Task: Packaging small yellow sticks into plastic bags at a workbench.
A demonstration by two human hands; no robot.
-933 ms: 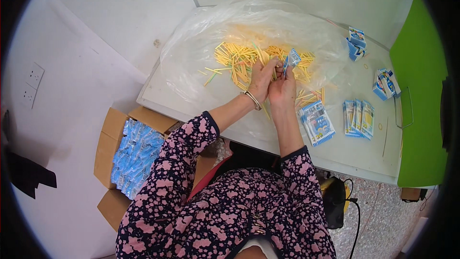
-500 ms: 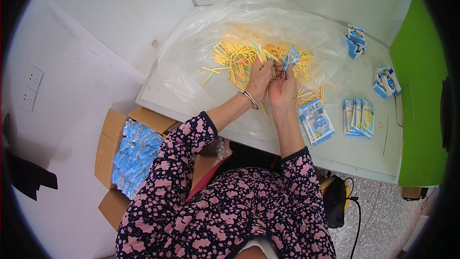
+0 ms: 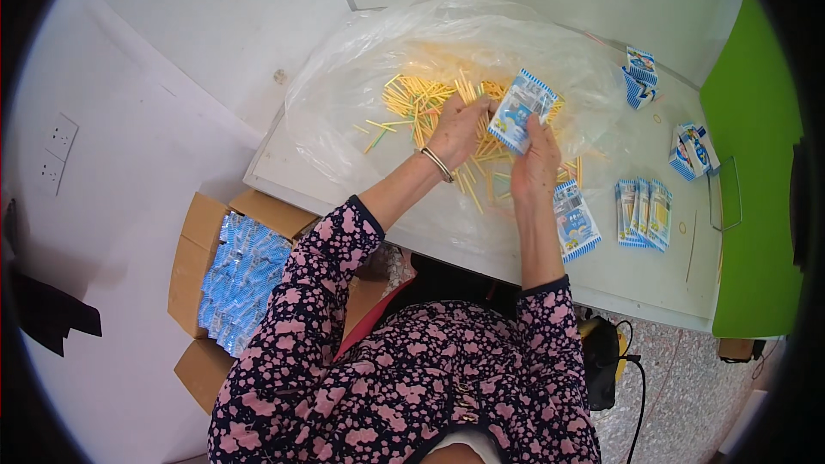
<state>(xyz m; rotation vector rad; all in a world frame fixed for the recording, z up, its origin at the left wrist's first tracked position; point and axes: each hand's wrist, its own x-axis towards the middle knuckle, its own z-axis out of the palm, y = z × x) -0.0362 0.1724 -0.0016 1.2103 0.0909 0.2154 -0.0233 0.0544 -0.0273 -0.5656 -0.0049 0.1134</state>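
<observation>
Over the pile of thin yellow sticks (image 3: 414, 96), my left hand (image 3: 457, 131) is closed on a small bunch of sticks (image 3: 468, 87) whose ends poke up past the fingers. Beside it, my right hand (image 3: 538, 158) grips a blue-and-white packet (image 3: 522, 112) by its lower right edge, its printed front turned up. The left fingertips come close to the packet's left edge; whether they touch it I cannot tell. Some green and pink sticks are mixed into the pile, which lies on a clear plastic sheet (image 3: 344, 62). Another such packet (image 3: 576, 222) lies under my right wrist.
Several filled packets (image 3: 643, 213) lie overlapped on the white table (image 3: 640, 279). Folded blue-and-white packs (image 3: 693, 151) stand near a bent wire (image 3: 737, 198) and the green panel (image 3: 750, 163). An open carton (image 3: 194, 271) full of blue packets stands on my left.
My right hand has moved right and turned the packet so its broad front shows. My left hand has shifted slightly left and down, away from the right hand, still holding sticks.
</observation>
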